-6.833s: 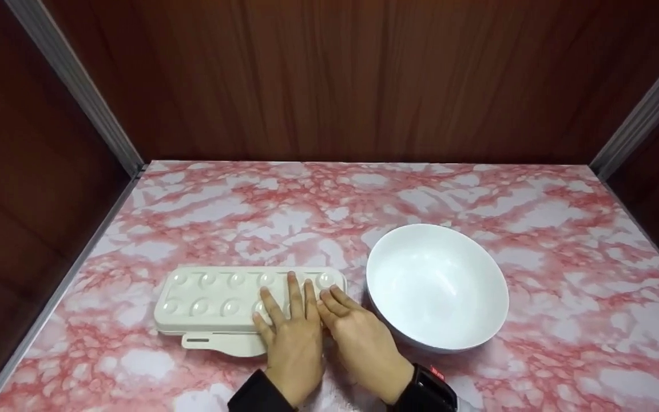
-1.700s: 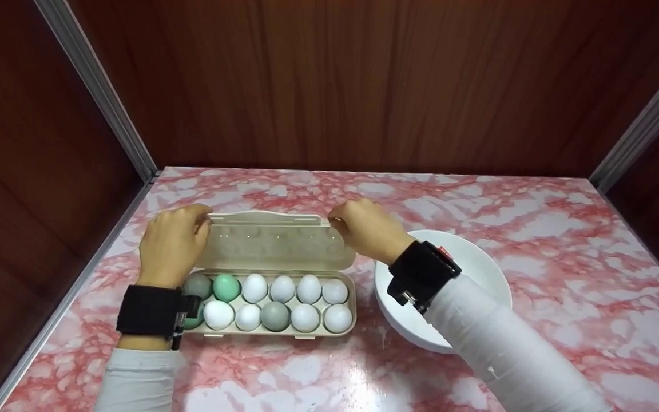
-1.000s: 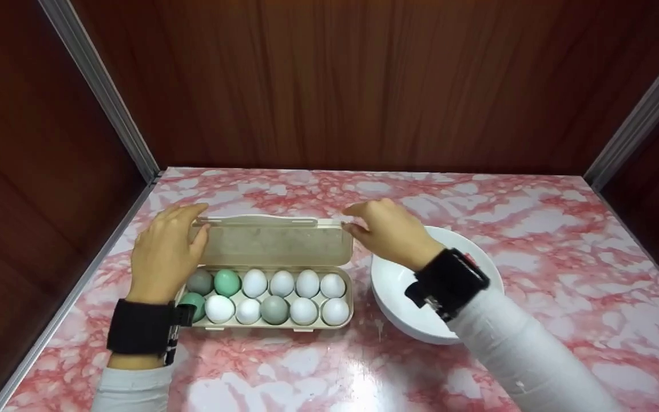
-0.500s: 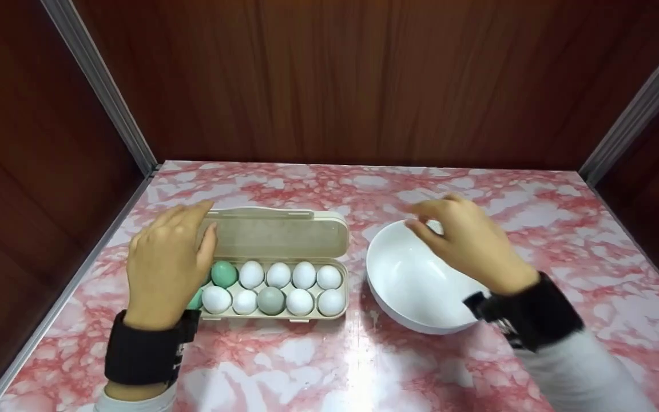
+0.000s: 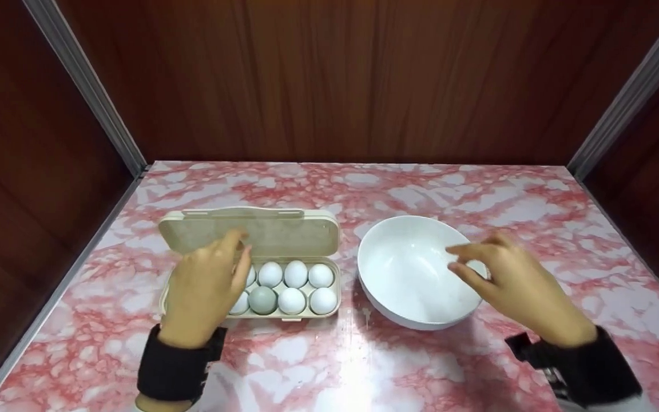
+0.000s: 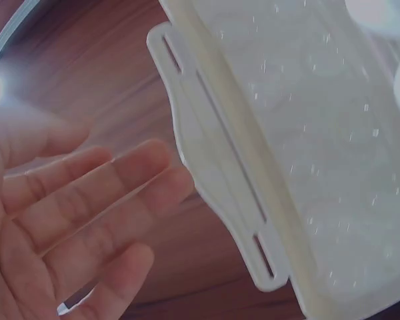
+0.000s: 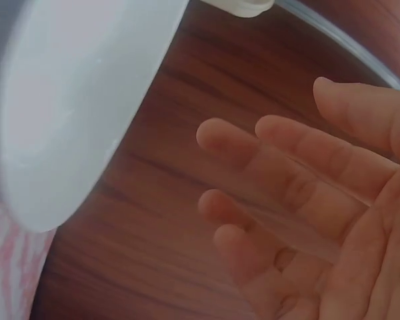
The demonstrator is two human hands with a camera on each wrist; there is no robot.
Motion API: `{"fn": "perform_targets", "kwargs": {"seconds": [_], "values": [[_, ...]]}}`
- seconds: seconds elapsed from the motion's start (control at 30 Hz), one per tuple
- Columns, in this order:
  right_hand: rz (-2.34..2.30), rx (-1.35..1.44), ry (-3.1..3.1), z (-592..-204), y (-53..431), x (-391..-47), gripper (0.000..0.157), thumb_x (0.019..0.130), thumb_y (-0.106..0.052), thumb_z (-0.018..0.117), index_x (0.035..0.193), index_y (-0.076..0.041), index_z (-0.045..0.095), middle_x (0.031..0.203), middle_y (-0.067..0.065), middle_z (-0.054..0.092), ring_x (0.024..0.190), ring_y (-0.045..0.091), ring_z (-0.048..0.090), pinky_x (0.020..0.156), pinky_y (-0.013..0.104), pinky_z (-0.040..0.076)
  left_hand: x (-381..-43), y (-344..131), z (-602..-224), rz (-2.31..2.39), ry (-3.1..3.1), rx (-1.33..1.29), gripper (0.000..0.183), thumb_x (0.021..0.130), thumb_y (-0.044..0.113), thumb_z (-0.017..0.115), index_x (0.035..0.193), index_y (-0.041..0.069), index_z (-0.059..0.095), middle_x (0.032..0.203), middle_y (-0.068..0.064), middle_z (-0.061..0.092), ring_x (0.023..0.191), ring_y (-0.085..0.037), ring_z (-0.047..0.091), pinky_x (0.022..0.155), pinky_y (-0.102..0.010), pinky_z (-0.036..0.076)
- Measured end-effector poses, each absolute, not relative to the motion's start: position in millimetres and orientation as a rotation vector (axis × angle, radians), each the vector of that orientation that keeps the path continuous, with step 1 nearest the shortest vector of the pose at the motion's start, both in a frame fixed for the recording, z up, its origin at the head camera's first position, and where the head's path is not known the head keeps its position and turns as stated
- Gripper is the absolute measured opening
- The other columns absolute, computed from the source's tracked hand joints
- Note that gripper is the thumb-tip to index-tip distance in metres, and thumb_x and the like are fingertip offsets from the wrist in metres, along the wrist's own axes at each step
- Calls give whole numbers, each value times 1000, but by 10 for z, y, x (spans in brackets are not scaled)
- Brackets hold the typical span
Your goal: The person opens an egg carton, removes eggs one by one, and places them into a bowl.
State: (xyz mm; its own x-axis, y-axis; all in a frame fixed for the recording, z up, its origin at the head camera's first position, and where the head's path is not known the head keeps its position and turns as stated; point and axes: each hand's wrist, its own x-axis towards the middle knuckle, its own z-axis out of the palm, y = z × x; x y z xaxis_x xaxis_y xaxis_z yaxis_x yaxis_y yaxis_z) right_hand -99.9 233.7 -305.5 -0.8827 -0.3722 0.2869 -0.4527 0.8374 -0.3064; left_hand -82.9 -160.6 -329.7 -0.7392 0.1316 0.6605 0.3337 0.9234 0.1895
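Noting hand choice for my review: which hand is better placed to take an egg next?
Left, probably: the empty left hand hovers by the open egg carton, close to the eggs; the right hand, also empty, is across the bowl from them.

You face a far wall (image 5: 318,80) of dark reddish-brown wood grain; a matching left wall (image 5: 26,149) and right wall (image 5: 650,166) meet it at grey metal strips (image 5: 89,86). A red-and-white marbled tabletop (image 5: 364,186) reflects bright light (image 5: 355,369) near you.

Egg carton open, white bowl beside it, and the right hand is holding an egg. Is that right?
One slip: the right hand holds nothing, as the right wrist view shows. The egg carton is indeed open with the white bowl beside it.
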Motion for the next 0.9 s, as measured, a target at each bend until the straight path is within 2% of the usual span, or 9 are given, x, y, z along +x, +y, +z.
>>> {"fn": "perform_targets", "kwargs": {"seconds": [0.07, 0.17, 0.33, 0.43, 0.57, 0.7, 0.8, 0.9], "values": [[559, 622, -2795, -3126, 2381, -949, 22, 94, -28, 67, 109, -14, 76, 99, 2, 69, 82, 12, 49, 61, 24, 44, -831, -1555, -3344, -424, -2410, -374, 9, 89, 7, 66, 97, 2, 67, 78, -11, 73, 56, -28, 65, 49, -38, 51], [582, 620, -2773, -3238, 2442, -876, 17, 93, -26, 69, 104, -15, 78, 98, 0, 68, 88, 13, 52, 65, 24, 47, -839, -1445, -3437, -482, -2447, -415, 5, 90, 8, 66, 93, 4, 69, 80, -10, 74, 63, -26, 68, 55, -37, 54], [650, 641, -2716, -3432, 2517, -779, 9, 88, -19, 74, 97, -17, 77, 96, -3, 70, 89, 12, 62, 67, 24, 53, -848, -1238, -3654, -527, -2481, -398, 5, 90, 10, 66, 87, 8, 70, 78, -5, 73, 63, -23, 67, 55, -34, 54], [669, 633, -2704, -3552, 2540, -729, 9, 87, -17, 75, 96, -16, 77, 96, -5, 73, 92, 14, 66, 72, 30, 57, -850, -1138, -3778, -550, -2502, -414, 4, 89, 10, 67, 87, 10, 70, 79, -3, 73, 66, -21, 68, 57, -33, 54], [731, 598, -2717, -3678, 2570, -676, 10, 86, -15, 76, 96, -17, 77, 98, -5, 74, 96, 16, 67, 76, 36, 59, -893, -1026, -3879, -575, -2537, -530, 4, 87, 9, 69, 90, 9, 72, 85, -2, 73, 83, -19, 68, 72, -34, 56], [777, 594, -2661, -3781, 2580, -666, 16, 81, -10, 80, 93, -20, 76, 97, -9, 72, 95, 9, 65, 77, 29, 58, -946, -958, -3929, -582, -2562, -658, 6, 86, 8, 70, 91, 9, 71, 90, -1, 73, 93, -19, 64, 81, -32, 54], [803, 617, -2594, -3860, 2571, -664, 23, 76, -7, 82, 91, -23, 76, 96, -12, 70, 95, 3, 60, 79, 18, 54, -971, -938, -3958, -583, -2585, -710, 9, 85, 8, 71, 95, 10, 71, 94, -1, 73, 93, -19, 63, 80, -32, 54], [804, 647, -2546, -3932, 2560, -659, 28, 73, -3, 83, 90, -23, 75, 95, -13, 68, 96, 3, 56, 82, 14, 50, -990, -924, -3984, -584, -2601, -769, 15, 85, 7, 72, 99, 9, 71, 98, -1, 72, 92, -19, 63, 82, -32, 54]]}}
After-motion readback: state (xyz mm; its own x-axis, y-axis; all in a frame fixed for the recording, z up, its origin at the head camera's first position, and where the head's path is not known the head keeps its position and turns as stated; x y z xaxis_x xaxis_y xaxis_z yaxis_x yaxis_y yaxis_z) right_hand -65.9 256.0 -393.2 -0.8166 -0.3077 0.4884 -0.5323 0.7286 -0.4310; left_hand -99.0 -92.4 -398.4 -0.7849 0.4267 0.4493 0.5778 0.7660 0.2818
